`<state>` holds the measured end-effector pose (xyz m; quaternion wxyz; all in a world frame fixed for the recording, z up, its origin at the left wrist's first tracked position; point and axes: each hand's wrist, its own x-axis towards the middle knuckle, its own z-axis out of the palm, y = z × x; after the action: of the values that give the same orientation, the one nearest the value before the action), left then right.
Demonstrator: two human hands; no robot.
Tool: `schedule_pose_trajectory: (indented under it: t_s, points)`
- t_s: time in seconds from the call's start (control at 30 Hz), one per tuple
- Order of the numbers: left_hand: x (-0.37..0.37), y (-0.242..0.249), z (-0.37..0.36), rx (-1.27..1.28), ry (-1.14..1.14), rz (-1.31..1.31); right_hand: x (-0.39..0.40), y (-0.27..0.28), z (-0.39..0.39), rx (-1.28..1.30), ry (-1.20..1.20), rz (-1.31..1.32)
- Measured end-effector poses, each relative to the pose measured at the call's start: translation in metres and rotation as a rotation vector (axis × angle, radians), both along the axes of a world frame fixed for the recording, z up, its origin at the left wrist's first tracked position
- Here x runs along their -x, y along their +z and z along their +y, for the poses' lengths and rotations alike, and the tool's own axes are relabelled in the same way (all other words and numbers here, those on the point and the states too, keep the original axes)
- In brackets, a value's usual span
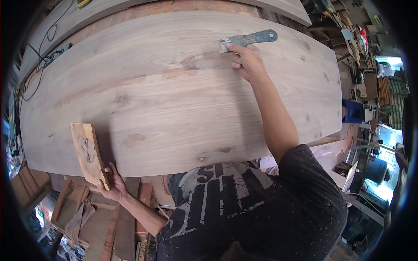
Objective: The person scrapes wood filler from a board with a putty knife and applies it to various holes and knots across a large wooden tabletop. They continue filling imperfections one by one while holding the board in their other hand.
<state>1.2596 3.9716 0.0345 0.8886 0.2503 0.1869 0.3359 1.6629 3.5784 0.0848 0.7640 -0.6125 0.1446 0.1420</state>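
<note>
A broad pale wooden board (183,113) lies in front of me, with knots and patches of brownish filler (178,71) smeared along its grain. My right hand (249,61) grips a putty knife (257,38) near its blade, over the far part of the board beside a filler patch. The dark handle with a hole points to the right. In my left hand (112,182) is a small wooden board (86,152), held by its lower edge above the near left corner of the large one. A dark smear of paste marks its face.
Beyond the large board lies another long plank (143,3). A black cable (40,65) runs down the left side to a power strip (58,53). Wood offcuts and a rag (80,222) are at lower left. Cluttered shelves and a blue object (352,111) stand to the right.
</note>
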Motion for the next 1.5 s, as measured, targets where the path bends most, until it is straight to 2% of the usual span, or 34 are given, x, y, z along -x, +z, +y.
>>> schedule_pose_trajectory:
  t_s: [0.2, 0.3, 0.4, 0.53, 0.6, 0.7, 0.73, 0.8, 1.0, 1.13, 1.3, 1.5]
  points:
    - [0.005, -0.004, 0.004, -0.031, -0.023, -0.014, 0.045, -0.008, -0.048, 0.058, -0.029, 0.026]
    - [0.005, -0.004, 0.006, -0.030, -0.064, -0.038, 0.081, -0.017, -0.067, -0.053, -0.082, 0.088]
    - [0.011, -0.007, 0.014, -0.029, -0.059, -0.033, 0.110, -0.026, -0.083, -0.282, -0.050, 0.109]
    - [0.010, -0.007, 0.017, -0.006, -0.085, -0.005, 0.133, -0.029, -0.091, -0.265, -0.106, 0.121]
    - [0.011, -0.007, 0.020, -0.019, -0.111, 0.001, 0.140, -0.045, -0.096, -0.226, 0.050, 0.082]
    - [0.013, -0.011, 0.027, -0.047, -0.094, 0.044, 0.151, -0.041, -0.087, -0.251, 0.113, 0.091]
    - [0.012, -0.011, 0.027, -0.050, -0.039, 0.068, 0.154, -0.041, -0.085, -0.256, 0.097, 0.094]
    - [0.014, -0.011, 0.024, -0.050, 0.044, 0.110, 0.161, -0.039, -0.082, -0.171, 0.218, 0.098]
    - [-0.003, 0.021, -0.041, -0.121, -0.006, 0.022, 0.171, -0.041, -0.109, -0.246, 0.313, 0.063]
    - [-0.022, 0.040, -0.070, -0.118, 0.004, -0.007, 0.170, -0.024, -0.132, -0.321, 0.287, -0.029]
    - [-0.035, 0.067, -0.158, -0.192, -0.042, -0.035, 0.174, -0.023, -0.221, -0.299, 0.211, 0.013]
    - [-0.028, 0.073, -0.193, -0.195, -0.019, -0.049, 0.169, -0.028, -0.251, -0.323, 0.219, 0.000]
